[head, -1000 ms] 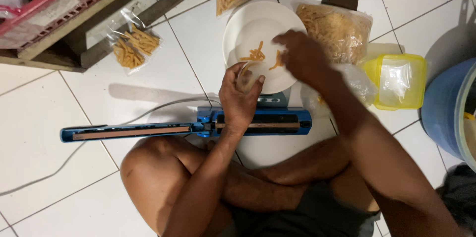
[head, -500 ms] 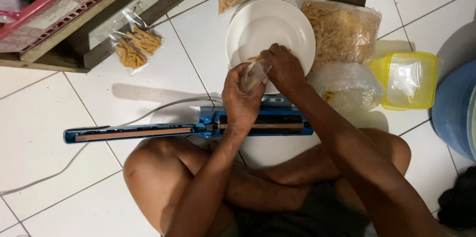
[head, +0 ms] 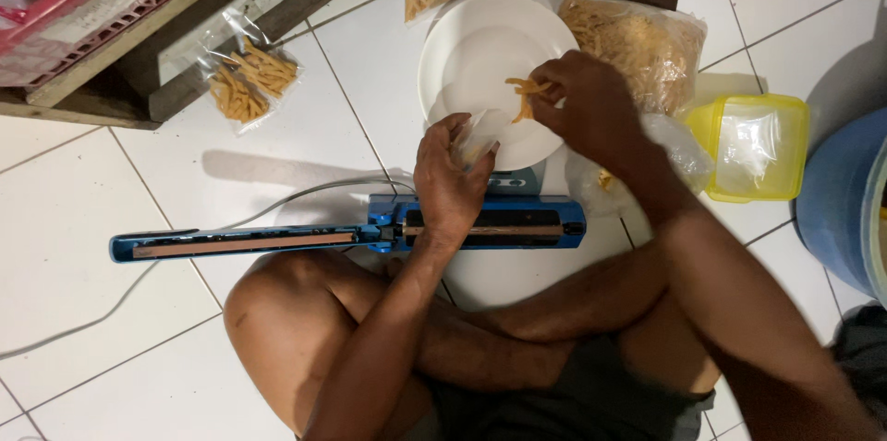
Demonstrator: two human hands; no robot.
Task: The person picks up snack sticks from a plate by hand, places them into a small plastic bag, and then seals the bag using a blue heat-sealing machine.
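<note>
Clear, crinkly plastic forms the small bag (head: 476, 138) that the left hand (head: 450, 184) pinches by its mouth, just under the white plate's (head: 462, 44) near rim. At about one o'clock from it, the right hand (head: 587, 107), the nearer one to the food, has its fingers pressed on a few thin yellow snack sticks (head: 524, 95), their long axes pointing down toward the bag. Behind both, on the tiled floor (head: 111, 330), lies a long blue heat sealer (head: 351, 236).
</note>
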